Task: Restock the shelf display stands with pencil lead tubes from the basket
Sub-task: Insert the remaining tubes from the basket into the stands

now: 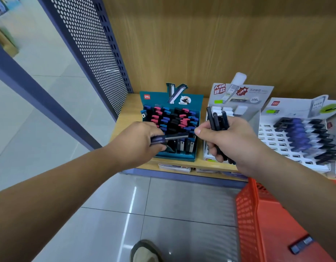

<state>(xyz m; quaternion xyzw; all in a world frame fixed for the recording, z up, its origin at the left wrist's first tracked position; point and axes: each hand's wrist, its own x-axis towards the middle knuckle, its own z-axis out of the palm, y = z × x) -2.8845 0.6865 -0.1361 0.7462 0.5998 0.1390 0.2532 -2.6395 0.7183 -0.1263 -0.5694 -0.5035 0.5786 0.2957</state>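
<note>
Holding one slim dark lead tube (171,138) level in my left hand (138,140), I have it just above the teal display stand (174,157), which is packed with pink, blue and black caps. My right hand (229,140) grips a bundle of black tubes (218,118) in front of the grey stand (238,95). A white stand (276,140) sits further right. The red basket (257,214) lies below the shelf (125,114) edge, and a perforated panel (99,50) closes the left side.
</note>
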